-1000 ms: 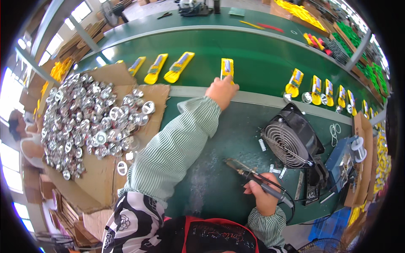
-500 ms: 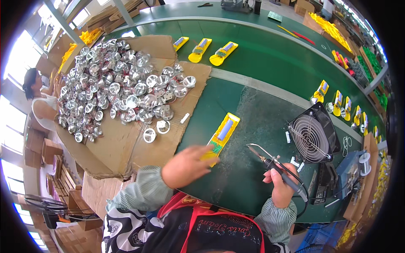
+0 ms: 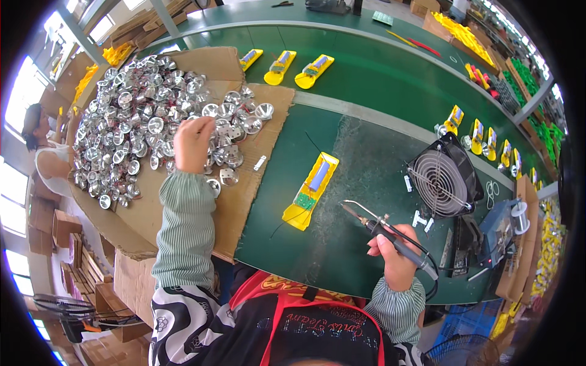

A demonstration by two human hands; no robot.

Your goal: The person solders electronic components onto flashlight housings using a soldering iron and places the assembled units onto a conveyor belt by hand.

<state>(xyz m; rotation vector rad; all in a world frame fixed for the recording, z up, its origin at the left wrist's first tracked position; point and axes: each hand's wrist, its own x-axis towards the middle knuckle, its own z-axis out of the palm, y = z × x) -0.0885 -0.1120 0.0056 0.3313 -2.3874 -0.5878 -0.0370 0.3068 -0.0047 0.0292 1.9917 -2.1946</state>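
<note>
- Yellow housing (image 3: pixel 310 192): flat on green bench (image 3: pixel 342 256), approx. ctr, slanted, wide end twd 7 o'clock, other end twd 1. Carries lilac cell (image 3: pixel 318 175) + green PCB (image 3: pixel 305 201); thin dark wires stick out both ends. Neither hand on it.
- Clock below = from housing, 12 straight away from wearer.
- L hand (image 3: pixel 194 143): 10 o'clock, over edge of reflector pile (image 3: pixel 137 131) on cardboard (image 3: pixel 241 189). Fingers curled in; can't tell if holding anything.
- R hand (image 3: pixel 398 268): 4 o'clock, fingers wrapped round soldering iron (image 3: pixel 406 249); tip near housing, not touching.
- Black fan (image 3: pixel 439 183): 3 o'clock, wht clips (image 3: pixel 419 218) just beside.
- More yellow units (image 3: pixel 279 68) on green belt (image 3: pixel 378 79), approx. 11–12 o'clock; others btwn 2 & 3.
</note>
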